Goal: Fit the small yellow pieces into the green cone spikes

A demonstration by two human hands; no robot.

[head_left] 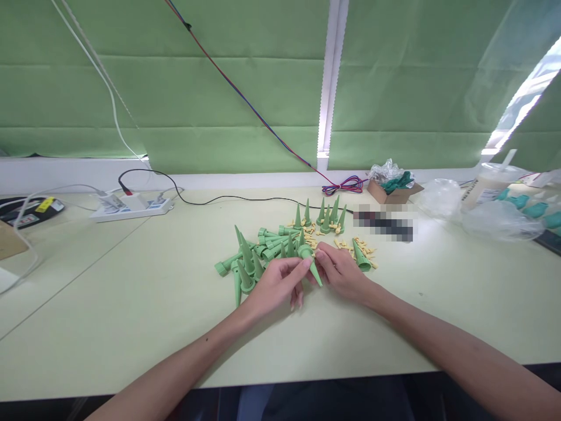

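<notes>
- The left hand (pixel 280 280) had its grip closed, thumb and fingers pinching a green cone (pixel 315 272) over the near part of the worktop (pixel 153 304).
- That cone was tilted, its narrow tip pointing down toward the person and its wide collar facing the pile.
- The right hand (pixel 344 273) had its fingers curled together at the collar's side; whether its grip held a small yellow piece there could not be told.
- Behind and left of the hands lay a pile of green cones (pixel 246 260), some upright, others on their sides.
- Farther back, more upright cones (pixel 325 223) stood in a cluster.
- Just beyond the right hand, a single cone (pixel 360 257) leaned among scattered yellow pieces (pixel 367 250).
</notes>
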